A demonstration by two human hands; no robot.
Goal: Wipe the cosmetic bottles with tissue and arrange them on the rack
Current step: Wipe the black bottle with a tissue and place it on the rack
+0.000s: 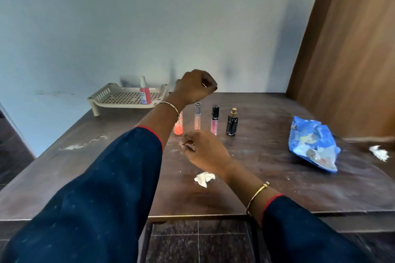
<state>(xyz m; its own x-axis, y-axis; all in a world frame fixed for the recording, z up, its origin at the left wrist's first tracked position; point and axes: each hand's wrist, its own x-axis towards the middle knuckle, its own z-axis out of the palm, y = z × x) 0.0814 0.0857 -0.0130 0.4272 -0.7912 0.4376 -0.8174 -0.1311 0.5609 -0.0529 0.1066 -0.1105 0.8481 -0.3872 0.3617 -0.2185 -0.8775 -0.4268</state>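
So far one red bottle stands on the rack beyond the raised, curled, empty-looking left hand, while four bottles wait on the table just past the right hand, whose grip is unclear.

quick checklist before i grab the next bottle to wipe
1. Tissue in reach: ok, a crumpled tissue lies on the table by the right hand.
2. Bottles upright: ok, black bottle, pink bottle and two more stand in a row.
3. Rack has room: ok, rack holds one red bottle.
4. Left hand free: cannot tell, left hand is curled, palm hidden.
5. Right hand free: cannot tell, fingertips blurred.
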